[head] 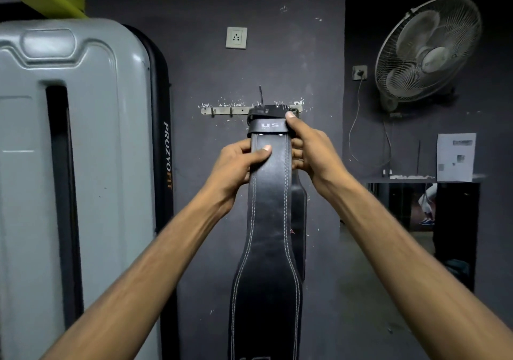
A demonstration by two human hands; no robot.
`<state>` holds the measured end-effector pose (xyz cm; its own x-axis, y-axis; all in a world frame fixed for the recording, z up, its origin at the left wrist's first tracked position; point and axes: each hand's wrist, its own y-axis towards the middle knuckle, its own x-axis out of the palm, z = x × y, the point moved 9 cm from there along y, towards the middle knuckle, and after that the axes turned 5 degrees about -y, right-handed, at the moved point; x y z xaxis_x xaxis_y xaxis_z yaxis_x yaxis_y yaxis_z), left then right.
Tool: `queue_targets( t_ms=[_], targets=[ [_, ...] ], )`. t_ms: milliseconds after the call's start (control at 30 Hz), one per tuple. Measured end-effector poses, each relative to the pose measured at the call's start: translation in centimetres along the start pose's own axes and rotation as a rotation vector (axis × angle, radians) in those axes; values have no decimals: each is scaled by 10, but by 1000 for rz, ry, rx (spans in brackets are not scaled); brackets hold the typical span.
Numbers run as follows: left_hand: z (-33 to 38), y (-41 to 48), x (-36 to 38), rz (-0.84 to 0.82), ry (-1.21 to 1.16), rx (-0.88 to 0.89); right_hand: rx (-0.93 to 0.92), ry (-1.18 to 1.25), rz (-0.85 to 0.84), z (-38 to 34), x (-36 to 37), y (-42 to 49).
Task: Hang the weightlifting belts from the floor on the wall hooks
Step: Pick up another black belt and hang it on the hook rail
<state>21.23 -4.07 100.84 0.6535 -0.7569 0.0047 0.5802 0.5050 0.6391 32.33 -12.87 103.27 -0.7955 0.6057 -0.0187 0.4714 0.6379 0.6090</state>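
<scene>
A black leather weightlifting belt [268, 234] with white stitching hangs straight down in front of the dark wall. Its top end, with a loop marked "US", is at the metal hook rail [227, 110]. My left hand [238, 165] grips the belt's left edge just below the loop, thumb across the front. My right hand [308, 145] holds the right edge, thumb up on the buckle end at the rail. A second dark belt [301, 212] hangs behind the first, mostly hidden. Two hooks on the rail's left part are bare.
A large grey gym machine shroud [75, 165] marked PROZYOFIT stands close on the left. A wall socket [236, 37] sits above the rail. At right a wall fan [427, 51] with a dangling cord, and a shelf [422, 179] with a paper sheet.
</scene>
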Motion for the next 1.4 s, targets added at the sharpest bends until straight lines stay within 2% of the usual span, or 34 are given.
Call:
queue_targets(
  t_ms=[233,400,533,767,900,1033,1200,1400],
  targets=[
    [-38,-9,24,-31,117,-31,25,-17,82,23,-39,23],
    [-65,-6,27,-53,227,-109,-24,-35,122,55,-53,34],
    [-70,13,15,32,198,-210,-70,-31,125,78,-52,42],
    [-82,73,2,164,255,-57,-143,-54,122,101,-39,64],
    [-109,111,-7,108,296,-18,-153,-93,136,115,-38,88],
    [-121,153,-26,105,496,50,-153,-103,175,132,-39,117],
    [-151,191,-28,58,312,87,-161,-123,283,156,-47,147],
    [-186,234,-32,163,347,199,-223,-330,394,183,-63,198]
  ],
)
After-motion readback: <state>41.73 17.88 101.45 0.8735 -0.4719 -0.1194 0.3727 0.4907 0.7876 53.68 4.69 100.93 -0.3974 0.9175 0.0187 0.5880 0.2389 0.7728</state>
